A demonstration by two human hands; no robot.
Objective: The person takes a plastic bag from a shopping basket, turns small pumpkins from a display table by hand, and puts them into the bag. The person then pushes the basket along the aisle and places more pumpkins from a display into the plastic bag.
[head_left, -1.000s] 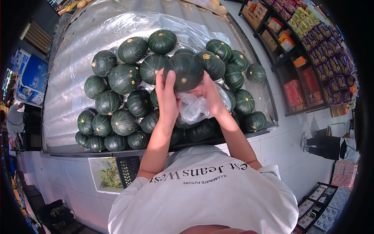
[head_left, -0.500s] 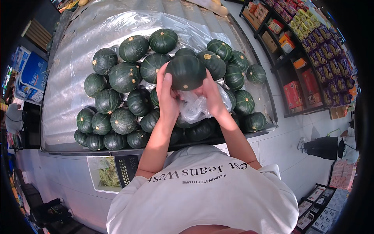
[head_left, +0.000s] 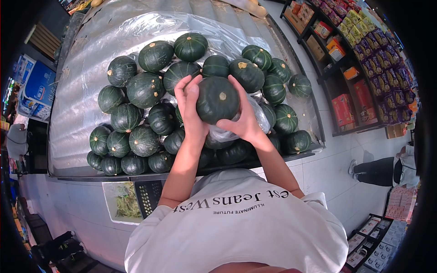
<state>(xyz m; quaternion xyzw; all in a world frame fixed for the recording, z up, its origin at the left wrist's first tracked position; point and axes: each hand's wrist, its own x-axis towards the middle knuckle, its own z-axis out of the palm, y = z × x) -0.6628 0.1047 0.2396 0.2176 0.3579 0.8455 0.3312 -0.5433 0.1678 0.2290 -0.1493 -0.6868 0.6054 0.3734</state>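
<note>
Our right hand [head_left: 246, 119] cupped a dark green pumpkin [head_left: 217, 101] above the pumpkin pile [head_left: 145, 93]; our left hand [head_left: 191, 111] curved at its side — whether gripping, we couldn't tell. We reached past the stand's near edge [head_left: 91, 179] — silvery sheeting [head_left: 75, 104] stretched wide leftward.

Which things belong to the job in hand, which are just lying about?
Job in hand, seemingly:
round dark-green pumpkin, between left hand and right hand
crumpled clear plastic by it, likely
piled dark-green pumpkins, possibly

Just lying about:
white rectangular crate with green vegetables
shiny purple packets, far right
</note>
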